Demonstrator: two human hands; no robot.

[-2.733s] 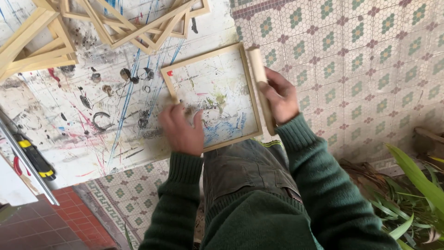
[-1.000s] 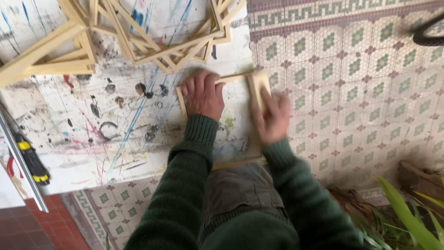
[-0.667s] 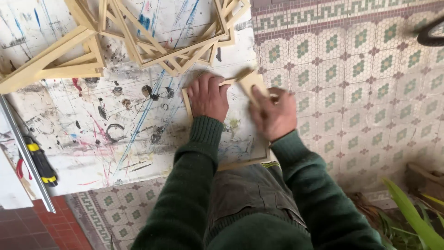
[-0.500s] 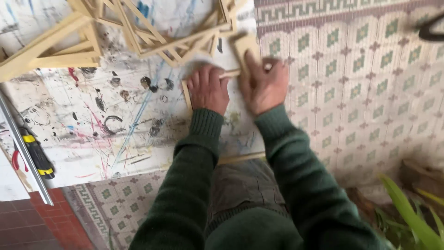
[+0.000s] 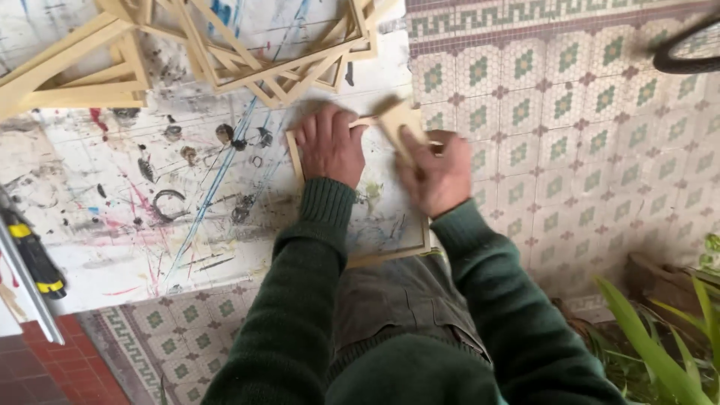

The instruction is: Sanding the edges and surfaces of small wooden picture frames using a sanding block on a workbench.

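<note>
Frame [image 5: 360, 247] — pale wood, thin-railed, lying flat at the near right corner of the paint-spattered worktop [image 5: 112, 225], lower rail just beyond the lap. Left hand [image 5: 328, 146] spread palm-down over the far rail, fingers flat, pressing and pinning rather than wrapped around anything. Right hand [image 5: 435, 176] clamped on a small wooden block [image 5: 396, 124], fingers closed over it, block blurred and sitting at the far right corner of the frame — whether touching the rail or just above, impossible to say through the blur. Green sleeves [image 5: 300, 300] reaching forward on both sides.

On handling: looks light and stiff, slim rails with weak points likely at the corner joints, so best gripped mid-rail or pinned flat as now, not levered by one corner. Bare wood, probably not slippery. Block small and solid, easy to hold in one palm.

Around it: heap of more wooden frames [image 5: 247, 45] stacked loosely at the far edge, well apart from the hands. Black-and-yellow tool [image 5: 34, 259] at the far left edge beside a grey metal strip. Patterned tile floor [image 5: 570, 135] to the right, green plant leaves [image 5: 660, 345] low at the right corner.
</note>
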